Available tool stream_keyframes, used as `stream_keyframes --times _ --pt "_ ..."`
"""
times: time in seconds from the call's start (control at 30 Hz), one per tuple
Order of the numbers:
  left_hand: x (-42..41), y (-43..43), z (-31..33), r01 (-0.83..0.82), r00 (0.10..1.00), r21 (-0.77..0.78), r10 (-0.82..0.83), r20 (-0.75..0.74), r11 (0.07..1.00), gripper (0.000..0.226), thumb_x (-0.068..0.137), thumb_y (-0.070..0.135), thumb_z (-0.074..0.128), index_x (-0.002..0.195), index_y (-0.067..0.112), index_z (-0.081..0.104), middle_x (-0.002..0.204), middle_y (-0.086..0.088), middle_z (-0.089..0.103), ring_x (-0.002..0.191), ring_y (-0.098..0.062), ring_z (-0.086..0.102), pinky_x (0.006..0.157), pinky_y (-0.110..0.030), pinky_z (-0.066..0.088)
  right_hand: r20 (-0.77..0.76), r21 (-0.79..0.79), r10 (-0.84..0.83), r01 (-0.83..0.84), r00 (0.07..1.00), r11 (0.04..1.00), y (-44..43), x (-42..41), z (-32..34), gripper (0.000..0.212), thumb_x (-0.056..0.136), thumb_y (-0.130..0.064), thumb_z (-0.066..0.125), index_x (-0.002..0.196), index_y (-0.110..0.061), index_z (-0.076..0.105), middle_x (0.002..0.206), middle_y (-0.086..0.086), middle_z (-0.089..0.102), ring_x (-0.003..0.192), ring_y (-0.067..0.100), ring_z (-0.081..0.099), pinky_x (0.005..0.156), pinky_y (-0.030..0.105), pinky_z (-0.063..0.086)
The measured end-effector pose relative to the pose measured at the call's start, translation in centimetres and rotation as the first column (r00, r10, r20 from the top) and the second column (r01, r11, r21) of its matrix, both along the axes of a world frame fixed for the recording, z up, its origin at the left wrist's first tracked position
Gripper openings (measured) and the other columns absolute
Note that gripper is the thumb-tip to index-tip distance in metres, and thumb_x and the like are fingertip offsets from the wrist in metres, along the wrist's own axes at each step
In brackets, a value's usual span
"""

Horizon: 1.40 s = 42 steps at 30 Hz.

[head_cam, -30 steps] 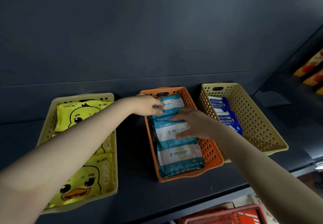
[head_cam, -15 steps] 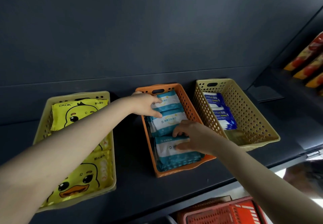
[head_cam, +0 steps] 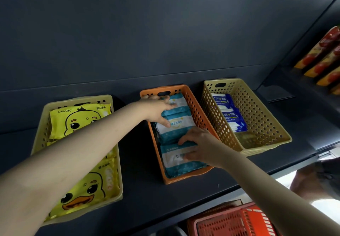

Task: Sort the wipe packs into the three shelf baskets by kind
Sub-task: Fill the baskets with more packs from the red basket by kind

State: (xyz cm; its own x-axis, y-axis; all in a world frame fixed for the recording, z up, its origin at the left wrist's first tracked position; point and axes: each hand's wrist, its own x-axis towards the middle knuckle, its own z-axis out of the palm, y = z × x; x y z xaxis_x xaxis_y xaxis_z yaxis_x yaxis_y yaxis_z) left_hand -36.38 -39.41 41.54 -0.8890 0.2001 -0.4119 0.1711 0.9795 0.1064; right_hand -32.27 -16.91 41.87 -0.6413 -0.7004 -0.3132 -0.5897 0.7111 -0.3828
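Note:
Three baskets stand in a row on a dark shelf (head_cam: pixel 141 162). The left yellow basket (head_cam: pixel 39 134) holds yellow duck wipe packs (head_cam: pixel 79 121). In the middle, the orange basket (head_cam: pixel 185 179) holds three teal-and-white wipe packs in a row. My left hand (head_cam: pixel 158 110) lies flat over the back teal pack (head_cam: pixel 177 103), with its thumb on the middle teal pack (head_cam: pixel 176 129). My right hand (head_cam: pixel 198 145) presses on the front teal pack (head_cam: pixel 176 165). The right yellow basket (head_cam: pixel 266 147) holds two blue alcohol wipe packs (head_cam: pixel 232 119) at its back.
A red shopping basket (head_cam: pixel 235 221) sits below the shelf's front edge. Orange-red packets (head_cam: pixel 323 57) line a neighbouring shelf at the upper right. The shelf's dark back wall rises right behind the baskets. The front half of the right basket holds no packs.
My right hand has slid from the middle teal pack toward me onto the front one. My left hand has stayed on the back pack. The view has shifted slightly.

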Motion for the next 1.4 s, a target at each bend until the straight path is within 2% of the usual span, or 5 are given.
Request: stream_keyframes --times 0.23,0.57,0.7,0.9,1.4 --pt "-1.0 0.8 0.8 -0.049 0.999 0.214 0.044 0.029 0.976 0.09 0.076 0.069 0.06 0.15 0.031 0.027 0.16 0.004 0.018 0.145 -0.02 0.02 0.118 -0.037 0.022 -0.011 -0.032 0.021 -0.021 1.0 0.999 0.9 -0.1 1.0 0.041 0.079 -0.035 0.075 0.117 -0.037 0.06 0.119 -0.015 0.043 0.113 0.002 0.037 0.102 0.021 0.031" --pt "-0.6 1.5 -0.7 -0.002 1.0 0.12 0.001 0.002 0.993 0.087 0.08 0.06 0.063 0.151 0.032 0.022 0.162 -0.002 0.005 0.145 -0.031 0.011 0.116 -0.043 0.019 0.057 0.018 0.076 -0.077 0.995 0.997 0.7 -0.3 0.5 0.045 0.08 -0.035 0.074 0.121 -0.037 0.055 0.122 -0.013 0.044 0.116 0.006 0.038 0.101 0.023 0.034" --pt "0.8 -1.0 0.7 -0.048 0.99 0.351 0.092 -0.11 0.935 0.08 0.082 0.047 0.068 0.149 0.027 0.03 0.16 -0.001 0.018 0.146 -0.018 0.018 0.119 -0.031 0.017 -0.029 -0.141 -0.024 0.02 0.999 0.99 -0.2 -1.5 1.5 0.05 0.088 -0.035 0.066 0.135 -0.029 0.051 0.14 -0.01 0.044 0.126 0.004 0.041 0.107 0.022 0.036" --pt "10.0 -7.5 2.0 -0.042 0.848 0.234 0.159 -0.506 0.971 0.065 0.092 0.06 0.032 0.15 0.03 0.028 0.157 0.008 0.022 0.146 -0.012 0.018 0.12 -0.037 0.019 -0.271 0.042 -0.013 0.025 0.963 0.999 -4.8 -3.8 -0.4 0.066 0.1 -0.05 0.027 0.153 -0.029 -0.006 0.16 -0.005 -0.018 0.146 0.017 -0.019 0.118 0.036 -0.007" --pt "17.2 -10.0 -5.4 -0.608 0.74 0.019 0.575 -0.348 0.794 0.082 0.083 0.066 -0.015 0.151 0.02 -0.014 0.156 -0.001 -0.028 0.142 -0.018 -0.03 0.118 -0.036 -0.014 -0.279 0.144 -0.059 0.102 0.959 0.984 -8.2 -4.5 -5.0 0.06 0.099 -0.053 0.008 0.152 -0.032 -0.009 0.16 -0.003 -0.018 0.146 0.019 -0.022 0.117 0.045 -0.011"
